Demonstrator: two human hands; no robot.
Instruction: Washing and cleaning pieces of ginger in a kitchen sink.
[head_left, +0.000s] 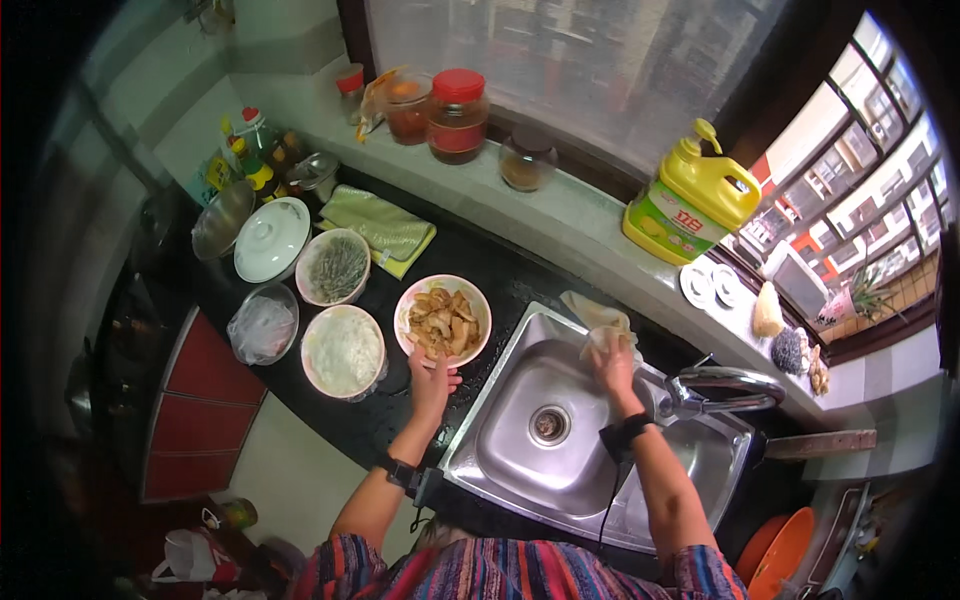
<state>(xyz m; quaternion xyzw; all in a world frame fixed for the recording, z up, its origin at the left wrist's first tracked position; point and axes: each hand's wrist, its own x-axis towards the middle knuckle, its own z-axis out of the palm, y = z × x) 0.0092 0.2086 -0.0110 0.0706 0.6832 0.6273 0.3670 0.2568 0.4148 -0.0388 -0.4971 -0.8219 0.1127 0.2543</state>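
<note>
My left hand (431, 386) is at the near rim of a white bowl (402, 334) with a pink edge, its fingers on the rim. Browned, sliced food pieces (444, 322), apparently cooked meat, fill that bowl. Over the back edge of the stainless steel sink (517, 450), my right hand (613, 367) grasps a pale, wet-looking cloth (600, 315). Part of the cloth lies on the dark counter behind the sink, and some of it is hidden under my fingers. A chrome faucet (724, 386) stands to the right of this hand.
Left of the meat are a bowl of white food (343, 351), a bowl of dark green contents (334, 266), a lidded white dish (271, 238) and a plastic-covered bowl (262, 324). A folded green towel (382, 225) lies behind. The ledge holds a yellow detergent jug (690, 199) and red-lidded jar (457, 116).
</note>
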